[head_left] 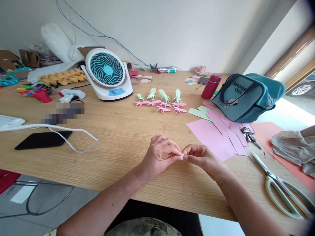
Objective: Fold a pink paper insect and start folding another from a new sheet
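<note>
The paper piece was pink. Folded figures were pink and pale green, the fan white with turquoise, the flask deep red, the bag teal with a white cartoon dog.

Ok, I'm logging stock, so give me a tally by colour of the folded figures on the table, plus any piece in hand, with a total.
Green folded figures: 4
Pink folded figures: 6
Small pink piece between the fingers of the left hand and right hand: 1
Total: 11
</note>
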`<state>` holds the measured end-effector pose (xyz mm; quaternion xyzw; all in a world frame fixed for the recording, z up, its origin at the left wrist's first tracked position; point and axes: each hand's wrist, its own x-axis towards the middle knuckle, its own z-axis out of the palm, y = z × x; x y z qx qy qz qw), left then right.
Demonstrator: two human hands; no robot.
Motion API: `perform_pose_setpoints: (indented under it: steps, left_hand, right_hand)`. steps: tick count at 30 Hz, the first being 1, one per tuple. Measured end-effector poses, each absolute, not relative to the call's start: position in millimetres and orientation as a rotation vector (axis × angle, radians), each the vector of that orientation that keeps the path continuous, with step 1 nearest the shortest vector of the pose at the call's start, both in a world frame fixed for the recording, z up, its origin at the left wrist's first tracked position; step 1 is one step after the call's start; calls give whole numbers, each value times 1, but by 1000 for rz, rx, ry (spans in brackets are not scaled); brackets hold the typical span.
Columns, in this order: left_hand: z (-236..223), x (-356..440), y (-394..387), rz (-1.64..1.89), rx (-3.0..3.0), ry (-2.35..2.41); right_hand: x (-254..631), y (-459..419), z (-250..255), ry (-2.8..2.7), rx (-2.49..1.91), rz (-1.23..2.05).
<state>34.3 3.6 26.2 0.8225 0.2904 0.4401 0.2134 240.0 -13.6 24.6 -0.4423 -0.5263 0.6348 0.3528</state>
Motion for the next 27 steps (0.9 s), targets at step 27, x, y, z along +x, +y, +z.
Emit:
perform_pose_setpoints:
  steps: [27]
  left_hand:
    - [25, 37, 3, 1020, 1917, 932]
  right_hand:
    - [236, -16, 20, -1652, -1230, 1237]
